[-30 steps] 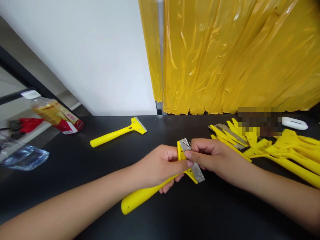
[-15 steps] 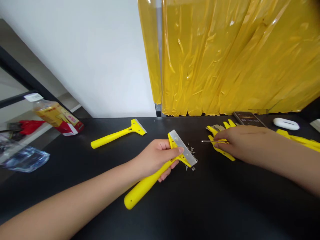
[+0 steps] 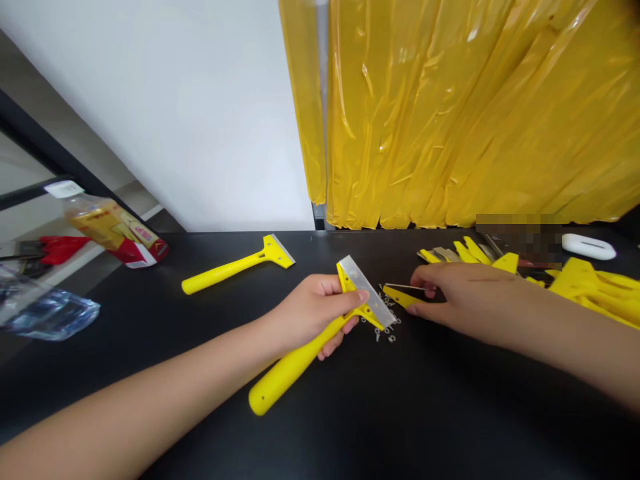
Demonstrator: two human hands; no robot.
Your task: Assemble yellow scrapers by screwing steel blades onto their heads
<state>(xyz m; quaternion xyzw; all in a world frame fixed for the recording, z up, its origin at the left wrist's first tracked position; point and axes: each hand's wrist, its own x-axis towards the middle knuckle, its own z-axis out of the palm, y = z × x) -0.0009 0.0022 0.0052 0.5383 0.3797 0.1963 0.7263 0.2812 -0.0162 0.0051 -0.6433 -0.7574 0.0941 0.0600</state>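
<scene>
My left hand is closed around the neck of a yellow scraper, thumb pressed on the flat metal blade across its head. The handle slants down to the left. My right hand pinches a flat yellow scraper plate with a hole in it, just right of the blade. A thin metal rod, perhaps a screwdriver shaft, also sticks out of this hand; its other end is hidden. Small screws and nuts lie on the black table between the hands.
Another yellow scraper with a blade lies at the back left. Yellow plates lie behind my right hand, yellow handles at the far right. A white case, a tilted drink bottle and yellow plastic sheeting stand around.
My right hand has moved left from the pile of yellow plates, bringing one plate and the rod toward the scraper. My left hand stays almost still.
</scene>
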